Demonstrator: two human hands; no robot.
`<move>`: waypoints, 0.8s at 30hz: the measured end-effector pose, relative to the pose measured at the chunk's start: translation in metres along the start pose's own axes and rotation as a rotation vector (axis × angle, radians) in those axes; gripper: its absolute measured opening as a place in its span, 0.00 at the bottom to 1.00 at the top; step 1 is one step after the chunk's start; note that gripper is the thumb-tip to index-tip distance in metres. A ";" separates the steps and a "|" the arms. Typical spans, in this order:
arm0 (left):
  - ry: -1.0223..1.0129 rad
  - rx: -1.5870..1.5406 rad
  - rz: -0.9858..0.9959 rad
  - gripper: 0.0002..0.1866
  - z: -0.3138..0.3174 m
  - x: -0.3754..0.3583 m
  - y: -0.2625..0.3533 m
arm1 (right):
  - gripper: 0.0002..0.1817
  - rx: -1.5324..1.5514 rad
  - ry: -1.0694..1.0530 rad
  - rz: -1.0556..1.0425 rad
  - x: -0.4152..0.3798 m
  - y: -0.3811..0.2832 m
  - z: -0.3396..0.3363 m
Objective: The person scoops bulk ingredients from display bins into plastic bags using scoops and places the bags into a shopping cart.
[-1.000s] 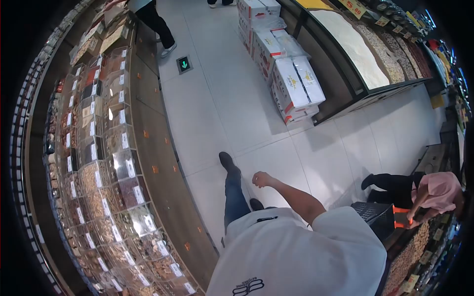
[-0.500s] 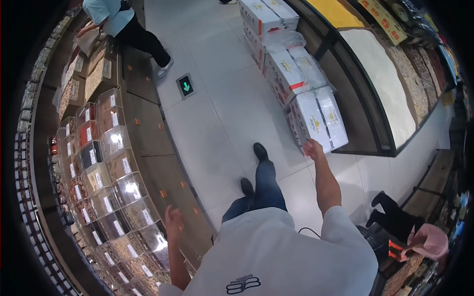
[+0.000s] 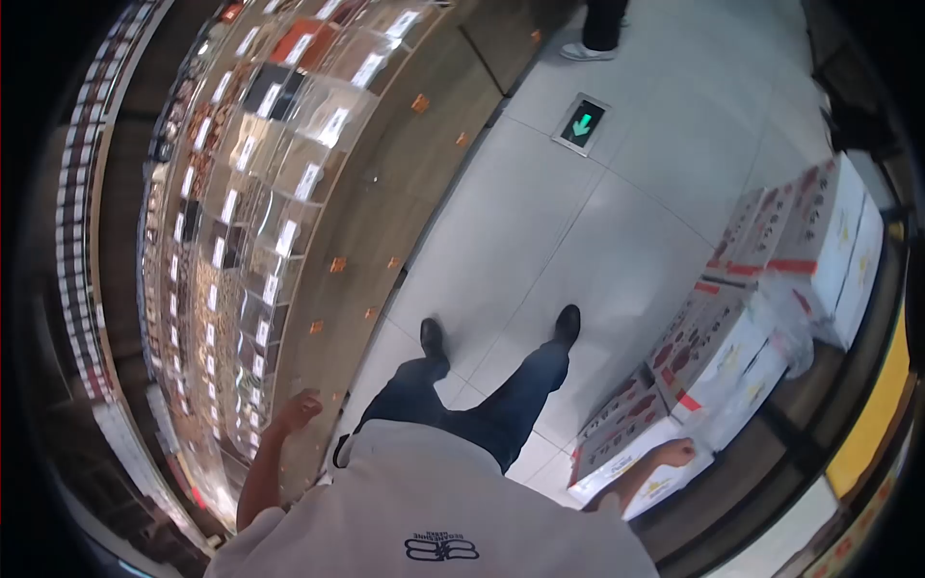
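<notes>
My left hand hangs in the lower left, fingers loosely bent and apart, with nothing in it. It is nearest to the wooden base of a counter of clear lidded bins filled with dry goods. On the other side, my right hand is curled closed with no object showing. In this view it overlaps the nearest white carton of a stack on the floor. Farther along stand more white cartons with red tape, clear plastic draped over them.
Pale floor tiles run between the counter and the cartons. A lit green arrow sign is set in the floor. Another person's leg and shoe show at the top. A dark-framed display with a yellow surface stands right of the cartons.
My view has turned right and moved forward along the aisle. The cartons now lie lower right, and the bins fill the left. My feet have shifted apart; my right hand has swung back and lower.
</notes>
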State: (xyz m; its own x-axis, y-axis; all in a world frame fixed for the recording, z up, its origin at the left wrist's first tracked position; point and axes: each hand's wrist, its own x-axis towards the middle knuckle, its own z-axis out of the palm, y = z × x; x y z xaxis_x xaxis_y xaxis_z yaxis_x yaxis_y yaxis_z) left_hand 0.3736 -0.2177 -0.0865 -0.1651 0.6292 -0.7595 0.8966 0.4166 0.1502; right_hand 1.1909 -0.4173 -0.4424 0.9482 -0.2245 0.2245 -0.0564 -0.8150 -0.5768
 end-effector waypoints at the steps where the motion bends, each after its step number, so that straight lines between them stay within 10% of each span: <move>1: -0.008 -0.045 -0.023 0.27 0.013 -0.014 -0.013 | 0.11 0.073 -0.118 -0.200 -0.040 -0.074 -0.032; 7: -0.003 -0.363 0.027 0.28 0.029 -0.045 0.074 | 0.04 0.553 -1.302 -1.100 -0.301 -0.353 -0.151; 12: 0.266 -0.870 0.323 0.32 0.004 -0.097 0.074 | 0.07 0.388 -2.455 -1.531 -0.490 -0.423 -0.270; 18: 0.638 -1.442 0.135 0.24 0.062 -0.146 -0.072 | 0.05 -0.061 -2.988 -1.701 -0.692 -0.379 -0.430; 24: 0.986 -1.291 -0.618 0.13 0.102 -0.221 -0.163 | 0.12 -0.860 -3.153 -1.728 -0.818 -0.302 -0.536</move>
State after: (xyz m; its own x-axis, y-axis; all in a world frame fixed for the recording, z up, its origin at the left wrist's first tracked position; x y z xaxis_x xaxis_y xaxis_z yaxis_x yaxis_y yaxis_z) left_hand 0.3058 -0.4918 -0.0079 -0.9373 0.1138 -0.3295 -0.1871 0.6334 0.7509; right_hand 0.2647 -0.2738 -0.0306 -0.8231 -0.4642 -0.3272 0.3554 0.0283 -0.9343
